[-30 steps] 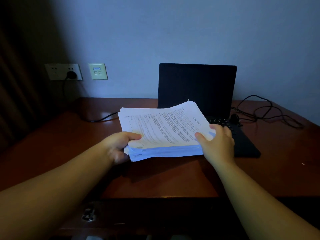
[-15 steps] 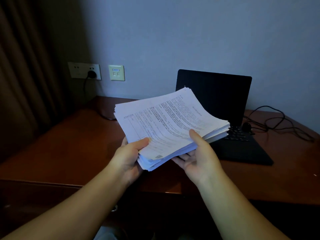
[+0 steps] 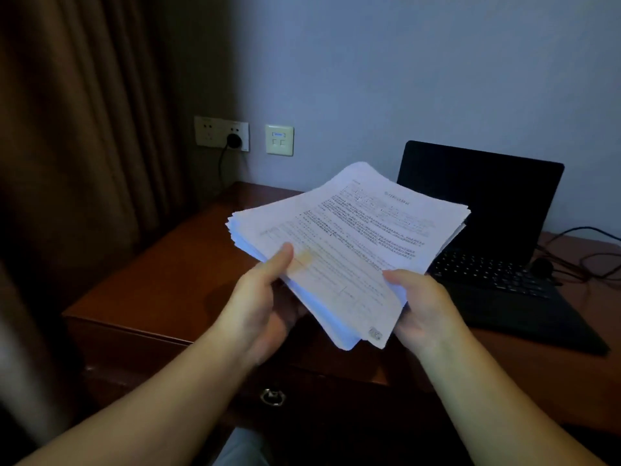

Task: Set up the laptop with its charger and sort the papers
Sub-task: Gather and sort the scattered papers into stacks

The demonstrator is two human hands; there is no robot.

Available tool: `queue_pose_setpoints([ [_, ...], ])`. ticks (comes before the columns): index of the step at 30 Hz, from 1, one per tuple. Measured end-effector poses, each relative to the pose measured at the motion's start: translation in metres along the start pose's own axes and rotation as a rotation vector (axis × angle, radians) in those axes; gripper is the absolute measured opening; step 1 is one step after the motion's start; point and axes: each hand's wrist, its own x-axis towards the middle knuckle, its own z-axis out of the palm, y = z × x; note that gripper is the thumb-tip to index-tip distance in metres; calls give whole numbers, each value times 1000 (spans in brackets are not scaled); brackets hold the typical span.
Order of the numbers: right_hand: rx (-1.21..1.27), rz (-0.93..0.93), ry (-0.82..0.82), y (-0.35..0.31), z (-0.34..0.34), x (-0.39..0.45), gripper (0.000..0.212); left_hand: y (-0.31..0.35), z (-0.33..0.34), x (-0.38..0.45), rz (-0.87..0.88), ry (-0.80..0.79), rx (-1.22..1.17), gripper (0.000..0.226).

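1. drawer ring pull (image 3: 273, 397): on the desk front, below the hands.
2. left hand (image 3: 258, 304): grips the paper stack's near-left edge, thumb on top, fingers underneath.
3. right hand (image 3: 421, 306): grips the stack's near-right edge, thumb on top.
4. paper stack (image 3: 349, 243): printed sheets, held tilted above the wooden desk (image 3: 161, 280), clear of its surface.
5. laptop (image 3: 497, 237): open on the desk, right of the stack, screen dark.
6. cables (image 3: 584, 253): loose, right of the laptop.
7. wall socket (image 3: 221, 133): black plug (image 3: 234, 140) inserted.
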Motion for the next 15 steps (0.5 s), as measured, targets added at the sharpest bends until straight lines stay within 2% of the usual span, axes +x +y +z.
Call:
queue_pose_setpoints([
  [4, -130, 34, -117, -4, -10, 7, 40, 45, -41, 7, -33, -8, -271, 83],
  [6, -192, 44, -180, -6, -14, 10, 44, 66, -57, 12, -125, 21, -274, 88],
  [8, -243, 48, -224, -9, -15, 12, 51, 78, -59, 13, -273, -10, -102, 82],
  [10, -279, 64, -254, -11, -14, 14, 60, 83, -54, 14, -386, -32, 78, 68],
  [13, -319, 80, -300, -13, -10, 18, 61, 83, -43, 17, -445, 11, 304, 49],
  [15, -361, 77, -315, -13, -8, 20, 51, 79, -38, 20, -457, 61, 467, 41],
])
